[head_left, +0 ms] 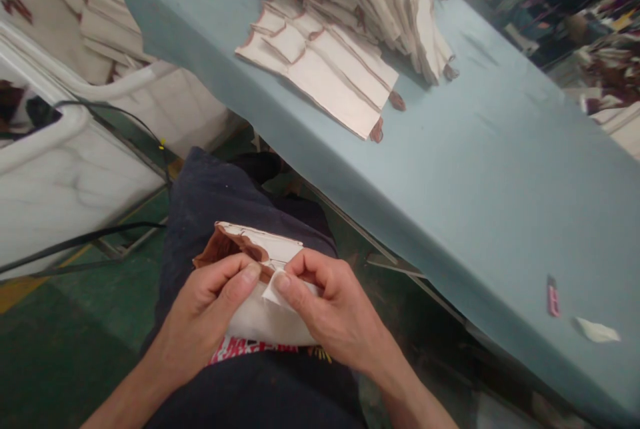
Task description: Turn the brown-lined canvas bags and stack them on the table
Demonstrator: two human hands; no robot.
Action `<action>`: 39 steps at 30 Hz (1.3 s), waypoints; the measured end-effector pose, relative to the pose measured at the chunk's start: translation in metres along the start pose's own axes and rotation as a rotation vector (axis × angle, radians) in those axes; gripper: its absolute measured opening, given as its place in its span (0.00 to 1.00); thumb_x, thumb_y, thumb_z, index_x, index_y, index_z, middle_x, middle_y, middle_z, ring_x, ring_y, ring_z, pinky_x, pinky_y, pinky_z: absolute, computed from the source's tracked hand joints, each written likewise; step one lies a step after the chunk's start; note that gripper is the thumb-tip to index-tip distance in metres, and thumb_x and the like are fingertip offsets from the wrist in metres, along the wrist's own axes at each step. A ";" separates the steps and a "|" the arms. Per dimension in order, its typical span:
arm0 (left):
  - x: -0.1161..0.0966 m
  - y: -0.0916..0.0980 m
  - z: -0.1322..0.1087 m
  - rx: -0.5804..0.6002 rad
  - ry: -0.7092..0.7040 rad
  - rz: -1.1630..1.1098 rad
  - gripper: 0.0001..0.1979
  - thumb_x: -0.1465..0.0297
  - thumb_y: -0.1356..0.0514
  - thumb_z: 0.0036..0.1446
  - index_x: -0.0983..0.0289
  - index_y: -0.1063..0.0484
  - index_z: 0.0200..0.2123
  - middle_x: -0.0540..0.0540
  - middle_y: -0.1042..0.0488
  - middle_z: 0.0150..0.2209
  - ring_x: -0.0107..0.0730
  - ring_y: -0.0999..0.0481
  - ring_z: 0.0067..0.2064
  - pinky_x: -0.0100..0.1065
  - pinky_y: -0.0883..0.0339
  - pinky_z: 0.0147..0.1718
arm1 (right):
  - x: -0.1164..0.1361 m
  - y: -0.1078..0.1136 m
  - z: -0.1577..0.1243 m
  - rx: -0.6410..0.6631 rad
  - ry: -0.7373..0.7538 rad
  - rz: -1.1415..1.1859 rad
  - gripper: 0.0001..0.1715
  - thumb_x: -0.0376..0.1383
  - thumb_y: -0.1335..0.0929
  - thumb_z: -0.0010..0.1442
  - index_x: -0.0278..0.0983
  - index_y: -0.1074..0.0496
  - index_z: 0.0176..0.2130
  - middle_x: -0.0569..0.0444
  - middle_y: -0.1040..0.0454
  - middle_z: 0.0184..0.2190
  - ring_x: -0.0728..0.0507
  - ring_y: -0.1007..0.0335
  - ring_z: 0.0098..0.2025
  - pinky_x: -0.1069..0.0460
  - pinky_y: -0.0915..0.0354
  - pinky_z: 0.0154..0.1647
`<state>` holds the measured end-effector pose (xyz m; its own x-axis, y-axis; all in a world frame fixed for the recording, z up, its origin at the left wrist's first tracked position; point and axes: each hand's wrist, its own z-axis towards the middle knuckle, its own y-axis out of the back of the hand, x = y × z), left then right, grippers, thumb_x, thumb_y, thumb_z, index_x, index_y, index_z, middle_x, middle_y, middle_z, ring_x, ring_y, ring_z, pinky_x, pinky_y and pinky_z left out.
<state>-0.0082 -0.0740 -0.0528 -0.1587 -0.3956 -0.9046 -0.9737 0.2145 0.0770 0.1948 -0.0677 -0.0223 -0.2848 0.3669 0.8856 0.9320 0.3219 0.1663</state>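
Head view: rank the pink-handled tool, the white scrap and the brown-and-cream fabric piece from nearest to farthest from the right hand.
1. The brown-and-cream fabric piece: pinched in the right hand.
2. The pink-handled tool: to the right, on the blue table.
3. The white scrap: just right of the tool.

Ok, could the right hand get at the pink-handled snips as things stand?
Probably not yet: the right hand is pinching the white fabric flap. Once freed, it likely could; the pink-handled snips lie uncovered on the blue tabletop, off to that side.
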 end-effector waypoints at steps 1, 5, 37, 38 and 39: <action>0.001 0.000 0.000 0.002 -0.018 0.003 0.25 0.51 0.37 0.71 0.59 0.28 0.25 0.48 0.31 0.24 0.31 0.35 0.26 0.30 0.42 0.23 | 0.001 -0.002 0.000 -0.004 0.004 -0.017 0.21 0.51 0.29 0.71 0.40 0.28 0.33 0.59 0.29 0.25 0.49 0.39 0.27 0.53 0.45 0.29; -0.002 -0.002 -0.004 -0.056 -0.011 0.012 0.23 0.54 0.38 0.71 0.60 0.28 0.26 0.48 0.31 0.25 0.31 0.36 0.27 0.31 0.42 0.25 | 0.002 -0.008 0.002 -0.019 0.011 -0.034 0.20 0.51 0.31 0.72 0.41 0.29 0.34 0.59 0.29 0.25 0.48 0.38 0.28 0.53 0.46 0.28; 0.032 0.007 0.006 0.034 -0.003 -0.206 0.30 0.42 0.34 0.68 0.62 0.23 0.28 0.49 0.29 0.24 0.30 0.35 0.25 0.27 0.39 0.23 | 0.006 -0.018 0.017 0.007 -0.036 -0.319 0.16 0.40 0.26 0.70 0.40 0.30 0.32 0.62 0.31 0.26 0.48 0.39 0.29 0.50 0.48 0.37; 0.033 0.007 0.007 0.051 -0.015 -0.202 0.29 0.43 0.33 0.67 0.62 0.23 0.27 0.49 0.30 0.24 0.29 0.36 0.24 0.27 0.40 0.21 | 0.005 -0.017 0.017 0.019 -0.032 -0.307 0.16 0.39 0.26 0.70 0.40 0.31 0.32 0.62 0.31 0.26 0.48 0.39 0.30 0.50 0.48 0.37; 0.034 0.008 0.007 0.066 -0.019 -0.201 0.29 0.44 0.32 0.67 0.62 0.24 0.27 0.49 0.30 0.24 0.28 0.36 0.24 0.26 0.40 0.21 | 0.005 -0.016 0.017 0.030 -0.029 -0.292 0.17 0.40 0.26 0.70 0.40 0.31 0.32 0.62 0.31 0.26 0.48 0.39 0.30 0.51 0.48 0.37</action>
<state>-0.0199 -0.0792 -0.0859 0.0418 -0.4197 -0.9067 -0.9725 0.1912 -0.1333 0.1744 -0.0562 -0.0278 -0.5466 0.2800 0.7892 0.8028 0.4434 0.3987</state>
